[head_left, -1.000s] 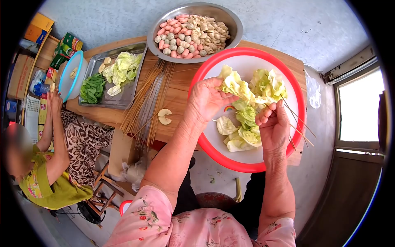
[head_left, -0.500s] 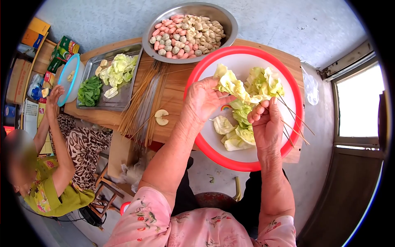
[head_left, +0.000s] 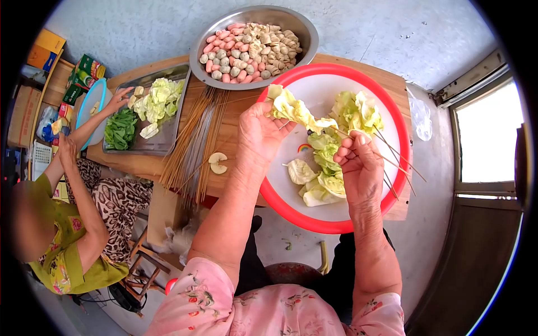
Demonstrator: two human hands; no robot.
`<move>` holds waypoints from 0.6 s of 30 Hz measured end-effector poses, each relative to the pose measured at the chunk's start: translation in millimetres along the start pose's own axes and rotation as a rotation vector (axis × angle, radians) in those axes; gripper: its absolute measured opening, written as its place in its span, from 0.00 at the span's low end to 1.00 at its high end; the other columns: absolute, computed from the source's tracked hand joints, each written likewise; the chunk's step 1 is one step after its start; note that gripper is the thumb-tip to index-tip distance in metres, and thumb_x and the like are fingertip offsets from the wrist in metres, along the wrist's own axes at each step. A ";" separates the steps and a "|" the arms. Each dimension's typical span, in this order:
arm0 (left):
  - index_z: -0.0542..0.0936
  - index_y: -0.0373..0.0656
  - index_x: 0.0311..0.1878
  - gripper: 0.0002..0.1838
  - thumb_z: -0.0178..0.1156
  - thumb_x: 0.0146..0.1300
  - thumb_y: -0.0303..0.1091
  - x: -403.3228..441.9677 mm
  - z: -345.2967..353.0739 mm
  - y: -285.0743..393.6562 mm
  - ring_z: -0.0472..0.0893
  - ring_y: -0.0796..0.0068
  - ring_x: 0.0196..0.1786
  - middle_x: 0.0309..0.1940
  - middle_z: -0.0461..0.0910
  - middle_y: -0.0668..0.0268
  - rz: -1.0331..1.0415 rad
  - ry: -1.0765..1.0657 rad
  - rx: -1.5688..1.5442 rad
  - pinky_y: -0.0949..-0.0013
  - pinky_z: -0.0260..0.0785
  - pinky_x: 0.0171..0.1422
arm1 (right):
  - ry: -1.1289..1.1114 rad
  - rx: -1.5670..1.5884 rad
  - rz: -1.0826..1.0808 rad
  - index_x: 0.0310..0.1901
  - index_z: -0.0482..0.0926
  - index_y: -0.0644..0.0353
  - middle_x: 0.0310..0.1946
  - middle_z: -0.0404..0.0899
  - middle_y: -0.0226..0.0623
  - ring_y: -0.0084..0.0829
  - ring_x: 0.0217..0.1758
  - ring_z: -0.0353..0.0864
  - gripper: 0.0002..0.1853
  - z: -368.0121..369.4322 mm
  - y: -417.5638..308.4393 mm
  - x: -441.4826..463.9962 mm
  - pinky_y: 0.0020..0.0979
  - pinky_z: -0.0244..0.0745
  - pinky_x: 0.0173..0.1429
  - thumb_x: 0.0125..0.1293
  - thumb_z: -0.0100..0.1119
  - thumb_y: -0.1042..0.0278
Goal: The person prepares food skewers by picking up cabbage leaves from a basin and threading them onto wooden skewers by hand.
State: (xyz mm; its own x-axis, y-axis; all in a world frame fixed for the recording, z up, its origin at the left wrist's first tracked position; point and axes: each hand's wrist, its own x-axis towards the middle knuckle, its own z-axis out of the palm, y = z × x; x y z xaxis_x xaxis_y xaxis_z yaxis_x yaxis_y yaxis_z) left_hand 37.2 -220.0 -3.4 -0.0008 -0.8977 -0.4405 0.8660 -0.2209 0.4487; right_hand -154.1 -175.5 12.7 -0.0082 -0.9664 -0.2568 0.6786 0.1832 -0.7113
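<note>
My left hand (head_left: 260, 131) is closed on one end of a pale green cabbage leaf (head_left: 297, 110), held above the red-rimmed white basin (head_left: 270, 193). The leaf's other end meets the tip of a thin bamboo skewer (head_left: 339, 131). My right hand (head_left: 358, 162) pinches this skewer, whose shaft runs out to the right. In the basin below lie loose cabbage leaves (head_left: 327, 187). A bunch of skewered cabbage (head_left: 358, 112) rests at the basin's far right, with several sticks pointing over the rim.
Behind stands a steel bowl (head_left: 197, 70) of sausages, balls and pale knotted pieces. Loose skewers (head_left: 190, 145) and a pale round slice (head_left: 217, 163) lie on the wooden table (head_left: 238, 106). A co-worker (head_left: 78, 224) sits left, reaching over a metal tray (head_left: 159, 143) of greens.
My left hand has moved left, stretching the leaf away from my right hand, which barely shifts. The co-worker's one arm now extends over the tray.
</note>
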 end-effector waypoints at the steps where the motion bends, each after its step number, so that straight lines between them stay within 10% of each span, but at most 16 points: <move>1: 0.72 0.39 0.50 0.17 0.51 0.56 0.33 -0.8 0.3 -0.5 0.74 0.62 0.50 0.47 0.75 0.58 -0.001 -0.017 0.014 0.55 0.65 0.56 | 0.000 0.000 0.000 0.42 0.75 0.66 0.28 0.78 0.37 0.27 0.27 0.77 0.12 -0.1 0.8 -0.1 0.28 0.77 0.35 0.69 0.50 0.65; 18: 0.72 0.39 0.50 0.17 0.51 0.58 0.33 -9.3 9.8 -12.9 0.76 0.66 0.47 0.45 0.76 0.60 -0.003 -0.035 0.161 0.60 0.69 0.54 | 0.003 -0.044 -0.075 0.42 0.77 0.66 0.30 0.80 0.39 0.28 0.30 0.80 0.10 -8.7 7.1 2.7 0.30 0.79 0.37 0.67 0.53 0.67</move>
State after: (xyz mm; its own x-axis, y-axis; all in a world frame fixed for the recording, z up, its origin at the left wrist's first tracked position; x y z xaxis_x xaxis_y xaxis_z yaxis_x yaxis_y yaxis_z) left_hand 21.1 -212.5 2.5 -0.0238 -0.9091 -0.4158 0.7748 -0.2796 0.5670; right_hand -155.7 -175.2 1.2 -0.0602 -0.9771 -0.2039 0.6429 0.1183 -0.7568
